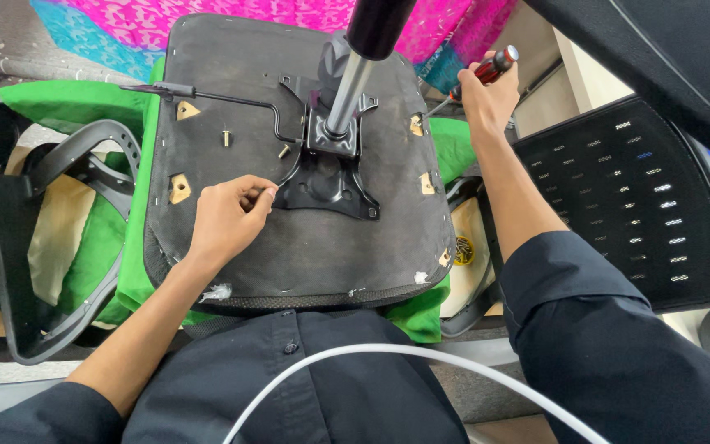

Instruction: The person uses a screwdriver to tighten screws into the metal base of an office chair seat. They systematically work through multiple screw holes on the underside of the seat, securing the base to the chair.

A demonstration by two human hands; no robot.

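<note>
The upturned chair seat (289,238) lies on green cloth (100,247), its black mounting plate (326,185) and gas cylinder (347,90) just right of the left hand (228,218), whose fingertips pinch a small fastener. Two bolts (227,137) stand loose beyond that hand, apparently not yet driven. The right hand (486,99) grips a red-handled screwdriver (486,70). A mesh backrest (626,205) lies further right.

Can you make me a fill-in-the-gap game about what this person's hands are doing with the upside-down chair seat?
1. The right hand grips a screwdriver with a ____ handle.
2. The left hand pinches a small ____ beside the black metal bracket.
3. The seat lies on a ____ cloth.
4. A shiny metal ____ rises from the bracket.

Missing words: red; screw; green; post
</note>
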